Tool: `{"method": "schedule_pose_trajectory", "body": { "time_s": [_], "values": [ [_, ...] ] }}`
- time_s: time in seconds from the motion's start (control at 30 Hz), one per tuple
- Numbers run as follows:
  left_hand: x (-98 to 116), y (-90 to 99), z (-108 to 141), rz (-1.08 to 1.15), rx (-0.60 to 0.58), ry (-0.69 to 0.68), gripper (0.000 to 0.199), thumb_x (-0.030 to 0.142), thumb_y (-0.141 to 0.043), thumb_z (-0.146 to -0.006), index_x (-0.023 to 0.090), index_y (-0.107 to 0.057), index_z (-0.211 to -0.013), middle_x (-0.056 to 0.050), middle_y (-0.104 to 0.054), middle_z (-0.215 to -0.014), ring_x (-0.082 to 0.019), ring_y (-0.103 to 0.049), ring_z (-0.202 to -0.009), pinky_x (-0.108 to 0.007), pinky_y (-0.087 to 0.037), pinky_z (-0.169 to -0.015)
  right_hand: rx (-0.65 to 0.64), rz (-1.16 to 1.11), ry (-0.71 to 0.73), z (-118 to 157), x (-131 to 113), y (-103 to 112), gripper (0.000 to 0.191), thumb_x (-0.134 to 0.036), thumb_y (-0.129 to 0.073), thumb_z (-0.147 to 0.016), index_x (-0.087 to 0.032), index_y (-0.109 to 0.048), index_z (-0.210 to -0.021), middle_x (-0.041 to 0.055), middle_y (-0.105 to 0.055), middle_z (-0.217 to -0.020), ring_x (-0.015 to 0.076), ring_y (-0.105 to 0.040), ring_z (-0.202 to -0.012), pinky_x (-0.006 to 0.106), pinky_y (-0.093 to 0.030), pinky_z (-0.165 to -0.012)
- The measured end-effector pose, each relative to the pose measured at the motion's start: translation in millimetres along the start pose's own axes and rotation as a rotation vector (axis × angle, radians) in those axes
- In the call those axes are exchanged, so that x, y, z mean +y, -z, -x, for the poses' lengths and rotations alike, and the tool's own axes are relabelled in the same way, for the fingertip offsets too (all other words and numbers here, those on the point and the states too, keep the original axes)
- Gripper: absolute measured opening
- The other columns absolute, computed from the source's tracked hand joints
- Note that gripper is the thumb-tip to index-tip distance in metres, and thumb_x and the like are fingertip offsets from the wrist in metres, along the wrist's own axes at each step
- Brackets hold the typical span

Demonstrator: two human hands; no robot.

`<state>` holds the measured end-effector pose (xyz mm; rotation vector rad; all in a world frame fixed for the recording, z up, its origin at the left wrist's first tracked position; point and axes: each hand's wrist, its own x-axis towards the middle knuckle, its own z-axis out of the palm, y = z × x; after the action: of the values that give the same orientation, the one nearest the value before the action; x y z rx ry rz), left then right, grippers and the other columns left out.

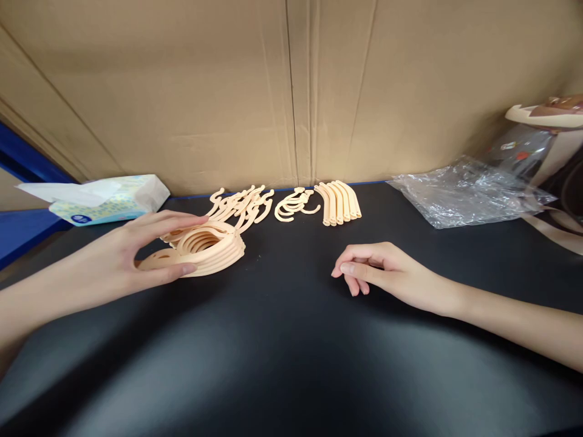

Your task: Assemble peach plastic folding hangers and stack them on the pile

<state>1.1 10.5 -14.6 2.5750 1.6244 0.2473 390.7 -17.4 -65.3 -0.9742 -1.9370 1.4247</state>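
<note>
At the left, a stack of beige ring-shaped plastic pieces (223, 252) lies on the black tabletop. My left hand (146, 246) spans its left side, thumb on the near edge and fingers over the far top. My right hand (373, 267) hovers or rests over the table right of centre; its fingers are loosely curled, with the thumb against the index finger and nothing visible in them. Behind the stack lie several beige curved arms (248, 206) in a loose heap. Beige hook-shaped pieces (296, 203) sit beside them, then a neat row of curved beige strips (337, 203).
A tissue pack (109, 203) is at the back left. Crumpled clear plastic bags (464, 191) lie at the back right, beside a bag with a beige strap (555, 227). A cardboard wall (218, 91) closes off the back of the black table (282, 352).
</note>
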Motion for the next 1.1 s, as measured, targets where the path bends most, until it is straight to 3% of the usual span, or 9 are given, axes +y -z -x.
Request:
{"method": "schedule_pose_trajectory", "body": {
  "time_s": [0.33,0.5,0.63,0.8,0.87,1.1],
  "values": [
    [10.5,-0.4,1.9,0.012,0.004,0.046,0.076,0.066,-0.057,-0.076,0.034,-0.036,-0.142,0.0,-0.049,-0.138,-0.028,-0.054,-0.119,-0.038,-0.04,-0.105,0.0,0.007,-0.009,0.8,-1.2,-0.1,0.023,-0.034,-0.051,-0.097,-0.016,-0.066,-0.092,-0.0005,-0.059,-0.07,0.0105,-0.056,-0.065,0.022,-0.044,-0.058],
    [33.2,-4.9,2.2,-0.072,0.146,-0.086,0.072,0.066,-0.052,-0.081,0.036,-0.032,-0.143,0.0,-0.044,-0.141,-0.029,-0.044,-0.128,-0.039,-0.032,-0.11,0.001,0.012,-0.014,-0.1,-0.9,-0.2,0.024,-0.035,-0.051,-0.097,-0.016,-0.066,-0.092,0.0,-0.059,-0.07,0.011,-0.056,-0.065,0.023,-0.044,-0.058],
    [43.9,-6.6,2.5,-0.133,0.188,-0.16,0.075,0.068,-0.051,-0.081,0.035,-0.029,-0.146,-0.001,-0.043,-0.143,-0.029,-0.042,-0.131,-0.038,-0.026,-0.114,-0.002,0.012,-0.008,0.2,-0.2,0.2,0.024,-0.034,-0.051,-0.097,-0.016,-0.066,-0.093,-0.0001,-0.06,-0.07,0.0105,-0.056,-0.065,0.022,-0.044,-0.058],
    [23.3,-1.9,1.9,-0.136,0.13,-0.04,0.087,0.074,-0.051,-0.076,0.032,-0.026,-0.147,-0.003,-0.044,-0.144,-0.032,-0.048,-0.126,-0.045,-0.037,-0.107,-0.002,0.023,-0.008,0.6,-0.1,0.5,0.024,-0.034,-0.051,-0.097,-0.016,-0.066,-0.093,-0.0001,-0.06,-0.07,0.0108,-0.057,-0.065,0.022,-0.044,-0.058],
    [11.8,0.2,1.8,-0.127,0.093,-0.001,0.092,0.076,-0.054,-0.072,0.031,-0.027,-0.147,-0.004,-0.045,-0.146,-0.033,-0.047,-0.129,-0.047,-0.035,-0.109,-0.001,0.025,-0.006,0.5,-0.3,0.4,0.024,-0.035,-0.051,-0.097,-0.016,-0.066,-0.093,-0.0002,-0.06,-0.07,0.0107,-0.057,-0.064,0.022,-0.044,-0.058],
    [1.2,2.9,1.3,-0.007,-0.048,0.138,0.103,0.072,-0.065,-0.063,0.034,-0.023,-0.149,-0.001,-0.055,-0.135,-0.029,-0.054,-0.122,-0.042,-0.037,-0.109,0.0,0.023,-0.012,0.3,-0.9,-0.2,0.025,-0.036,-0.052,-0.097,-0.016,-0.067,-0.093,0.0003,-0.06,-0.071,0.0109,-0.056,-0.065,0.022,-0.044,-0.058]
  ]
}}
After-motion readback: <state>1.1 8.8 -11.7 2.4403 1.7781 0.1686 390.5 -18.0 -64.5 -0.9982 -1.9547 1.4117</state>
